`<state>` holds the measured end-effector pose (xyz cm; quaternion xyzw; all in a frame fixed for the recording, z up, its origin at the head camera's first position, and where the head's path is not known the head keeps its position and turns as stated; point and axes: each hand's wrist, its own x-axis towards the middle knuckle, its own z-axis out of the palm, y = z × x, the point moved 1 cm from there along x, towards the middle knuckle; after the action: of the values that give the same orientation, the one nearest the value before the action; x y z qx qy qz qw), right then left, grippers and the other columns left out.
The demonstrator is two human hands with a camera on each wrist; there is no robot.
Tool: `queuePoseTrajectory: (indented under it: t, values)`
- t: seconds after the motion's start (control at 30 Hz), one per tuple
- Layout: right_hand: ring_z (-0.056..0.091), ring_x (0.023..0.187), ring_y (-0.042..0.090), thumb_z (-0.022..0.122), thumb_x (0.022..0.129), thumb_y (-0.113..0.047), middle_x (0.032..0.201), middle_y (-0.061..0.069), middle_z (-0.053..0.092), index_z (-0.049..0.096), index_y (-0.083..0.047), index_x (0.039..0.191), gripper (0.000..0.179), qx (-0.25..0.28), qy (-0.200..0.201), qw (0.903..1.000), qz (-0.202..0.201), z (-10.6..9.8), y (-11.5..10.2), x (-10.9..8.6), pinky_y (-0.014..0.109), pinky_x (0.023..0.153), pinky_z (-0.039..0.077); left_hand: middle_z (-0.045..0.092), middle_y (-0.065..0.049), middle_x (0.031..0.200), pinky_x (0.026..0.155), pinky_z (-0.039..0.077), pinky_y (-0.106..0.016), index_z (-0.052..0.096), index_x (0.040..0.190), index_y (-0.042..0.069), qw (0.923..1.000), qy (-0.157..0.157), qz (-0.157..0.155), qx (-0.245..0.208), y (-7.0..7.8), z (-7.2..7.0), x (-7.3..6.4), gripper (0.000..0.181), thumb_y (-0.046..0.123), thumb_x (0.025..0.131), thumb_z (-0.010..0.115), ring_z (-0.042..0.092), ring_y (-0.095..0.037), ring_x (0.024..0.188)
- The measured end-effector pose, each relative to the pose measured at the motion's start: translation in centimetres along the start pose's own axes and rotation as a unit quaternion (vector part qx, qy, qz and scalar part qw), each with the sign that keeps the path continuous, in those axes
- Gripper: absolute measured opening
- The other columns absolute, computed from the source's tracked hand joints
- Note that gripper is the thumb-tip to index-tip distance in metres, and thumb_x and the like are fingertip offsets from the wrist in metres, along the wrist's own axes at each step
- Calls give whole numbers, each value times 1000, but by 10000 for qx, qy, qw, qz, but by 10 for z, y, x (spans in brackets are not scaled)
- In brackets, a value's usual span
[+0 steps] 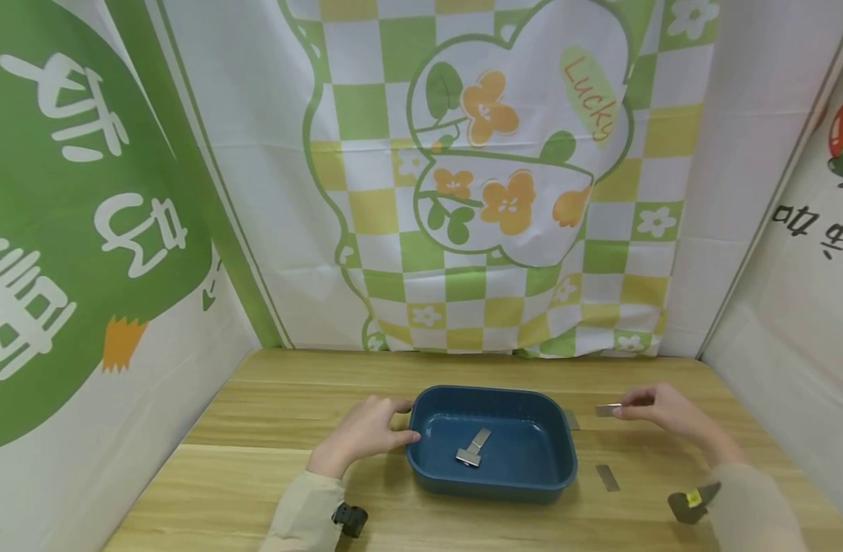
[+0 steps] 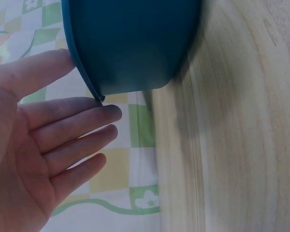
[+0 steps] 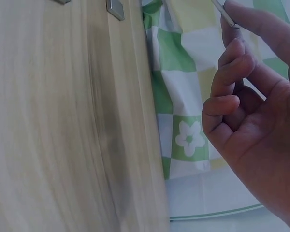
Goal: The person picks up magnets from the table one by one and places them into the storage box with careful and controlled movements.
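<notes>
A dark blue rectangular basin (image 1: 493,492) stands on the table, with several small flat silver metal pieces (image 1: 468,458) lying against each other inside. My left hand (image 1: 362,434) is at its left end, thumb and fingertips touching the rim, the fingers (image 2: 77,118) nearly straight. To the right of the basin, my right hand (image 1: 670,414) pinches another flat metal piece (image 1: 608,410) between thumb and index finger, above the table. In the right wrist view that piece (image 3: 224,13) shows edge-on, the other fingers curled loosely below.
One metal strip (image 1: 608,478) lies on the wooden table (image 1: 256,475) right of the basin. A second strip (image 1: 572,419) lies by the basin's back right corner, partly hidden. Behind the table hangs a checked green and yellow cloth (image 1: 408,115); printed cloth walls flank both sides.
</notes>
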<state>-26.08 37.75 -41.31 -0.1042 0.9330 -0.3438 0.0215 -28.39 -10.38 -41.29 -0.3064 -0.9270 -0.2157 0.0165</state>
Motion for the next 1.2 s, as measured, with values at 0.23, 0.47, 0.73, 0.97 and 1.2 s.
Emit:
queuePoseTrajectory:
  t: [0.23, 0.47, 0.73, 0.97, 1.2]
  values:
    - [58, 87, 12, 68, 86, -30, 97, 7, 69, 69, -5, 100, 29, 88, -169, 9998, -65, 1, -7, 5, 31, 76, 48, 66, -13, 121, 92, 51, -46, 62, 124, 4, 10000, -34, -22, 0, 1, -1, 0, 54, 37, 83, 72, 63, -30, 111]
    - [59, 92, 14, 69, 85, -29, 103, 9, 69, 70, -5, 101, 28, 45, -232, 9996, -170, 2, -15, 12, 31, 78, 49, 66, -12, 120, 92, 51, -45, 63, 123, 4, 10000, -35, -54, 65, 0, 0, 0, 55, 39, 82, 72, 63, -30, 111]
    - [61, 90, 11, 69, 85, -29, 98, 3, 70, 71, -7, 101, 27, 48, -419, 9986, -323, 2, -25, 18, 32, 78, 49, 66, -12, 119, 91, 51, -45, 63, 123, 4, 9999, -15, -48, 96, 1, 0, 0, 54, 38, 82, 72, 63, -30, 110]
    - [61, 92, 14, 70, 84, -30, 98, 5, 71, 71, -7, 99, 28, 60, -434, 9984, -355, 3, -28, 26, 33, 79, 50, 67, -12, 118, 91, 52, -45, 63, 123, 4, 9999, 7, -13, 114, -1, 1, 0, 54, 38, 82, 72, 63, -30, 109]
    - [62, 93, 15, 71, 83, -31, 97, 3, 71, 72, -9, 98, 27, 34, -454, 9983, -366, 5, -35, 31, 34, 80, 50, 67, -12, 118, 91, 52, -45, 63, 122, 4, 9999, 7, -13, 110, -2, 2, 0, 54, 38, 82, 72, 63, -29, 109]
